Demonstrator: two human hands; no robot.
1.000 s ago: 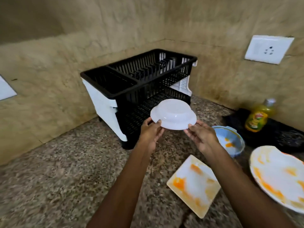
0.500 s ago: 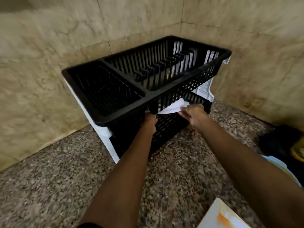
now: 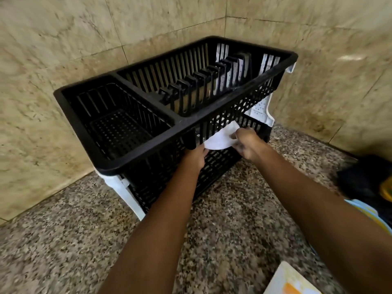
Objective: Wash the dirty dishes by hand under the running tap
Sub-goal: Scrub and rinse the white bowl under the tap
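A white bowl (image 3: pixel 220 138), upside down, is partly inside the lower tier of a black two-tier dish rack (image 3: pixel 148 153) that stands in the counter's corner. My right hand (image 3: pixel 247 144) grips the bowl's right rim. My left hand (image 3: pixel 194 159) holds the bowl's left edge just under the rack's upper tray, its fingers mostly hidden. The upper tray holds nothing. Most of the bowl is hidden behind the upper tray's front wall.
A stained square plate (image 3: pixel 290 282) lies at the bottom right on the speckled granite counter (image 3: pixel 74 230). A light blue bowl's rim (image 3: pixel 364 210) and a dark mat (image 3: pixel 360 179) show at the right edge. Tiled walls close in behind and to the right of the rack.
Both hands carried the white bowl from above the counter forward into the rack's lower tier. The view moved closer to the rack; the dirty plates slid mostly out of frame.
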